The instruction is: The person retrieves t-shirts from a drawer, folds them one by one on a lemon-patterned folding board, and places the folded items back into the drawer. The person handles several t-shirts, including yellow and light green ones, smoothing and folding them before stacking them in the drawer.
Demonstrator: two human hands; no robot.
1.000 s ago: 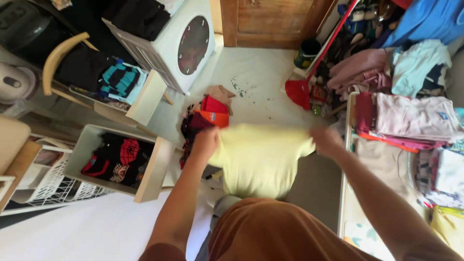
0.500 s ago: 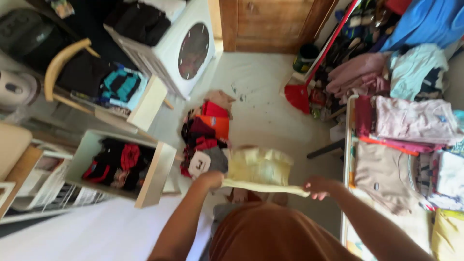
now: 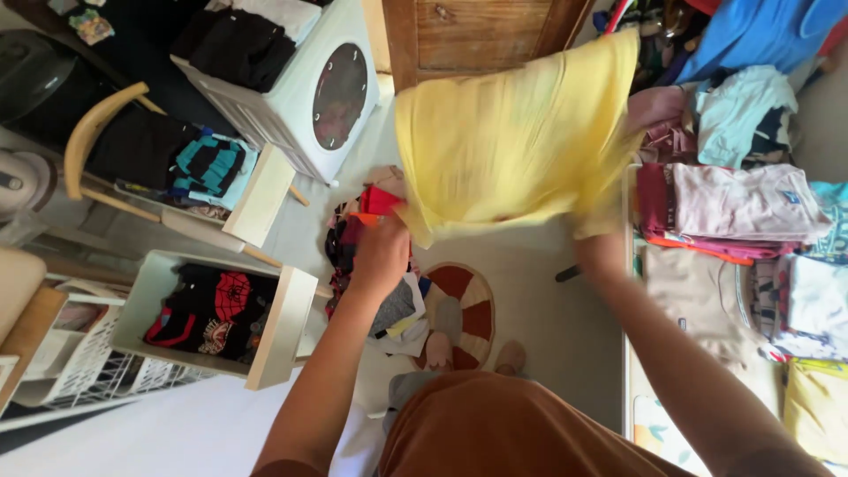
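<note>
- Holding up a yellow garment point(image 3: 521, 141), both hands keep it spread in the air in front of the wooden door point(image 3: 477, 31).
- The left hand point(image 3: 382, 256) grips the lower left corner of the cloth — its fingers are closed on the fabric.
- The right hand point(image 3: 601, 247) is at the lower right edge of the garment; it is blurred and partly behind the cloth, so I cannot tell how its fingers stand.
- Under the left hand a pile of mixed clothes point(image 3: 371, 265) lies on the floor, beside a round red and cream rug point(image 3: 468, 309).
- On the right, folded pink and white shirts point(image 3: 742, 203) lie in stacks on the worktop point(image 3: 629, 371), next to a beige garment point(image 3: 698, 309).
- On the left stands a white open box point(image 3: 283, 327) with dark and red clothes inside — above it a white drum-shaped machine point(image 3: 309, 97) with a round window.
</note>
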